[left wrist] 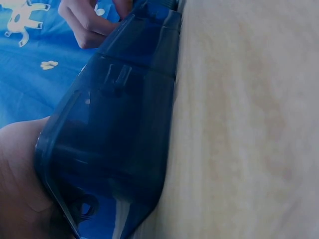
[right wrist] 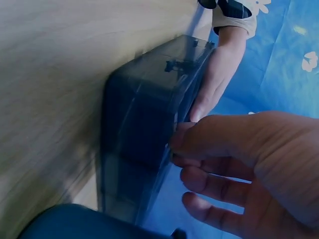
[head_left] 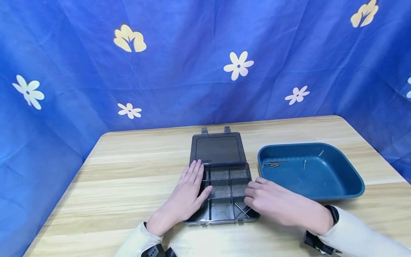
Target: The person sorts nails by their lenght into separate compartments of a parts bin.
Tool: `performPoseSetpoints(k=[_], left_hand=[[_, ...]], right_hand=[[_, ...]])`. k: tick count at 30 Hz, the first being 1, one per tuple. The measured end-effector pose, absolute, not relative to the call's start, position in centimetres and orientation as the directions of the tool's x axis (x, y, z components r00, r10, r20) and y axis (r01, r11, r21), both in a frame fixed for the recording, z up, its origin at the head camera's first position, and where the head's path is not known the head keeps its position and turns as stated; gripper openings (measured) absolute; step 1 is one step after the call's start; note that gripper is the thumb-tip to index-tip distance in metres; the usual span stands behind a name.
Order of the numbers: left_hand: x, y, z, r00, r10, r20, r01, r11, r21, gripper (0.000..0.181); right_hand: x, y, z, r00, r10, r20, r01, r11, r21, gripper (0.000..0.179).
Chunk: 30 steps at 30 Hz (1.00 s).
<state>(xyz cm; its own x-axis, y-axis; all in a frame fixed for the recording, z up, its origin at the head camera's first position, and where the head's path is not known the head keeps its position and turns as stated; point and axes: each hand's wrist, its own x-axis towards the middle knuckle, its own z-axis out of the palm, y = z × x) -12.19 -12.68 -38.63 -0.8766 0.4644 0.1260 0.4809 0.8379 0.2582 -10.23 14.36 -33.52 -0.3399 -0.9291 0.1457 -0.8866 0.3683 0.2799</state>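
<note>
A dark translucent compartment box (head_left: pixel 219 203) lies on the table with its lid (head_left: pixel 218 148) folded back. My left hand (head_left: pixel 187 192) rests along the box's left side, fingers straight and thumb reaching over the compartments. At the right edge is my right hand (head_left: pixel 273 200), its fingers bent over the near right compartment; in the right wrist view, thumb and forefinger (right wrist: pixel 184 142) come close together at the rim. Whether anything is between them is hidden. Thin metal nails (head_left: pixel 241 210) lie crossed in that compartment. More nails (head_left: pixel 274 164) lie in a blue tray (head_left: pixel 321 196).
The blue tray stands right of the box, just beyond my right forearm. One nail (head_left: pixel 304 164) lies apart from the others inside it. A light wooden table (head_left: pixel 128 185) carries everything, and a blue flowered cloth (head_left: pixel 179 71) hangs behind and at the sides.
</note>
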Motion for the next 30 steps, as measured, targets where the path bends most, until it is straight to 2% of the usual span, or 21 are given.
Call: performPoseSetpoints(k=[11, 18, 30], left_hand=[[-12.0, -12.8, -38.8, -0.877, 0.462, 0.132, 0.480, 0.839, 0.255, 0.069], [-12.1, -12.8, -38.7, -0.873, 0.469, 0.136, 0.488, 0.837, 0.246, 0.070], [-12.2, -12.8, -38.6, -0.873, 0.471, 0.124, 0.487, 0.838, 0.248, 0.071]], right_hand=[[-10.3, 12.1, -33.0, -0.413, -0.907, -0.086, -0.856, 0.354, 0.378, 0.012], [-10.0, 11.4, -32.9, -0.467, -0.874, -0.135, -0.835, 0.385, 0.393, 0.012], [-9.8, 11.2, -33.1, -0.496, -0.856, -0.144, -0.835, 0.425, 0.350, 0.011]])
